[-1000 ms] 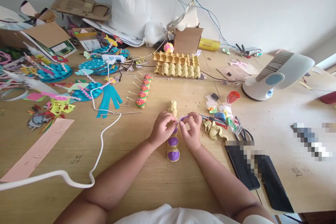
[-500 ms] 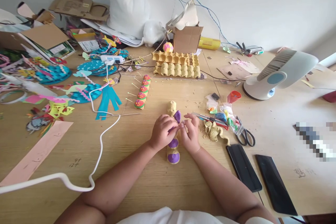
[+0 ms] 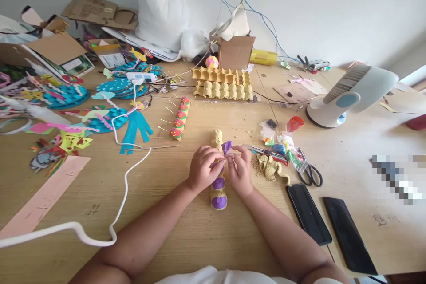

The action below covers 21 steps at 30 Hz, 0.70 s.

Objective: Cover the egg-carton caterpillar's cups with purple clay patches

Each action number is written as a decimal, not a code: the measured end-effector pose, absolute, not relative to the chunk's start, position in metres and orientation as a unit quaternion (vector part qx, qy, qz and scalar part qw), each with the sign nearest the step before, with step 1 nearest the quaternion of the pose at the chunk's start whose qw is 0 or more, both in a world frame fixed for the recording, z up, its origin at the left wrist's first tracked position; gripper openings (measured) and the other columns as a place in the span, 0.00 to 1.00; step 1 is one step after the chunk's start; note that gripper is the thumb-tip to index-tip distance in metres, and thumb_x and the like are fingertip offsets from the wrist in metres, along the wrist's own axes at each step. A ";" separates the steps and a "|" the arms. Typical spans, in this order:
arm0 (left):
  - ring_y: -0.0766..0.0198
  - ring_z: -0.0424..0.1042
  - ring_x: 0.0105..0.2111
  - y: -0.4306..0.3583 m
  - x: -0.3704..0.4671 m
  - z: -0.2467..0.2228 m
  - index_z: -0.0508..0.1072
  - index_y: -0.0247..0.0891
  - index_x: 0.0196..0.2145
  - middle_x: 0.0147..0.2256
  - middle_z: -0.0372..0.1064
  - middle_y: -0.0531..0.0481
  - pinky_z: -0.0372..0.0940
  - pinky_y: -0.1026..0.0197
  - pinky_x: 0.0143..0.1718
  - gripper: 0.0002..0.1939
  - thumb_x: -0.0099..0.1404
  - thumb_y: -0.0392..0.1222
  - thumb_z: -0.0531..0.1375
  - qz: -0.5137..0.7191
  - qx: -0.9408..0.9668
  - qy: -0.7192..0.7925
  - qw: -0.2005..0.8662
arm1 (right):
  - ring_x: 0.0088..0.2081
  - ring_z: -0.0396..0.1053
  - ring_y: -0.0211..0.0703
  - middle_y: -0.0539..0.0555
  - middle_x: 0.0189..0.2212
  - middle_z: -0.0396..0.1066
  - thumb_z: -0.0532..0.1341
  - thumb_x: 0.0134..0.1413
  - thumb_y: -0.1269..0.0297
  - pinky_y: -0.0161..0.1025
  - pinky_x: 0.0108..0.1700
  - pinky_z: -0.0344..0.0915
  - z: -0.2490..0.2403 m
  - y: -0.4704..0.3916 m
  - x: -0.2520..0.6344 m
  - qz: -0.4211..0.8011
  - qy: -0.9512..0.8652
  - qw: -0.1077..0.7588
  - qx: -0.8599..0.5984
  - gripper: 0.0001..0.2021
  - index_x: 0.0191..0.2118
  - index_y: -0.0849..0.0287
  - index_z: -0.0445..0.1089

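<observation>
A strip of egg-carton cups (image 3: 217, 139) lies lengthwise on the table, its nearer cups covered with purple clay (image 3: 218, 202) and its far end bare. Above its middle, my left hand (image 3: 206, 166) and my right hand (image 3: 240, 168) meet at the fingertips. Both pinch a piece of purple clay (image 3: 226, 147) that sticks up between them; my fingers partly hide it. To the left and farther back stands a finished-looking strip of red and green cups (image 3: 179, 123) with faces and pins.
Right of my hands lie a cutter (image 3: 266, 152), torn carton scraps (image 3: 268, 167), clay bags (image 3: 294, 155), scissors (image 3: 313, 175) and a phone (image 3: 309, 213). A white cable (image 3: 124, 191) runs on the left. Egg cartons (image 3: 228, 90) and a fan (image 3: 346, 97) stand behind.
The purple piece at my fingertips has turned and shows a wider surface. My fingers have shifted slightly. The whole view has moved a little.
</observation>
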State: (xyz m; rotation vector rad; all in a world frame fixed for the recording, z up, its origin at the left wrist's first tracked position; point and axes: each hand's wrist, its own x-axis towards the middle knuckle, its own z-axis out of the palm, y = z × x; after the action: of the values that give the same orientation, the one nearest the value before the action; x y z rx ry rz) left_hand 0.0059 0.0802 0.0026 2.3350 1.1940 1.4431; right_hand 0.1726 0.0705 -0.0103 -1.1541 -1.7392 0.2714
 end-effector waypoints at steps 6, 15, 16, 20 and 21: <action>0.56 0.76 0.42 0.081 0.004 0.004 0.74 0.43 0.44 0.40 0.81 0.48 0.70 0.49 0.47 0.07 0.68 0.37 0.65 0.482 0.781 0.396 0.040 | 0.55 0.67 0.53 0.59 0.50 0.68 0.55 0.70 0.69 0.56 0.57 0.64 -0.011 0.069 0.173 0.092 -0.734 0.469 -0.483 0.10 0.45 0.53 0.75; 0.55 0.78 0.41 0.078 0.003 0.003 0.79 0.44 0.44 0.43 0.83 0.48 0.72 0.49 0.45 0.08 0.69 0.36 0.62 0.441 0.798 0.409 0.031 | 0.48 0.65 0.54 0.59 0.46 0.70 0.57 0.69 0.69 0.56 0.52 0.60 -0.010 0.066 0.174 0.045 -0.734 0.443 -0.513 0.08 0.42 0.53 0.74; 0.55 0.78 0.41 0.078 0.003 0.003 0.79 0.44 0.43 0.42 0.83 0.48 0.72 0.49 0.45 0.08 0.69 0.36 0.62 0.439 0.801 0.407 0.029 | 0.48 0.65 0.54 0.60 0.46 0.69 0.57 0.68 0.68 0.57 0.52 0.60 -0.010 0.066 0.174 0.037 -0.734 0.442 -0.515 0.08 0.42 0.53 0.74; 0.55 0.77 0.39 0.075 0.004 0.004 0.78 0.43 0.39 0.39 0.83 0.49 0.72 0.50 0.44 0.06 0.67 0.35 0.62 0.444 0.799 0.404 0.025 | 0.51 0.65 0.56 0.59 0.47 0.68 0.59 0.66 0.69 0.59 0.56 0.60 -0.008 0.064 0.174 -0.012 -0.750 0.432 -0.502 0.05 0.42 0.51 0.72; 0.56 0.77 0.39 0.074 0.005 0.004 0.77 0.43 0.38 0.38 0.83 0.49 0.72 0.51 0.44 0.05 0.67 0.35 0.62 0.449 0.796 0.404 0.030 | 0.53 0.65 0.57 0.59 0.47 0.68 0.60 0.65 0.69 0.59 0.57 0.60 -0.008 0.063 0.174 -0.022 -0.751 0.432 -0.498 0.05 0.42 0.51 0.71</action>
State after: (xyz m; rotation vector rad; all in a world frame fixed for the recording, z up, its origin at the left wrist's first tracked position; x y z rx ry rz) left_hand 0.0047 0.0740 0.0040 2.4557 1.2471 1.3829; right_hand 0.1737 0.0635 -0.0075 -1.2419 -1.8720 -0.0539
